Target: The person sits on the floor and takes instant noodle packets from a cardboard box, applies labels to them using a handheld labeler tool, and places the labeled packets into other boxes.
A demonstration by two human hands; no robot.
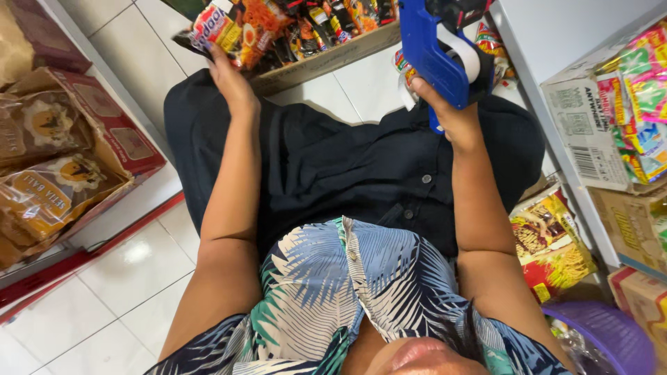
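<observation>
- The left hand (233, 87) grips a red-and-white plastic noodle packet (214, 26) above the brown cardboard box (326, 59) of packets.
- The right hand (445, 111) wraps tightly around a blue plastic price-label gun (434, 48), raised beside the white shelf (556, 42).

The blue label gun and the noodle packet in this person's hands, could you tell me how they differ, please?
The blue label gun is rigid, single-coloured plastic; the noodle packet is a soft wrapper printed in many colours. The right hand grips the gun by its handle, raised upright; the left hand holds the packet by its edge over the cardboard box. Both are held above the lap.
</observation>
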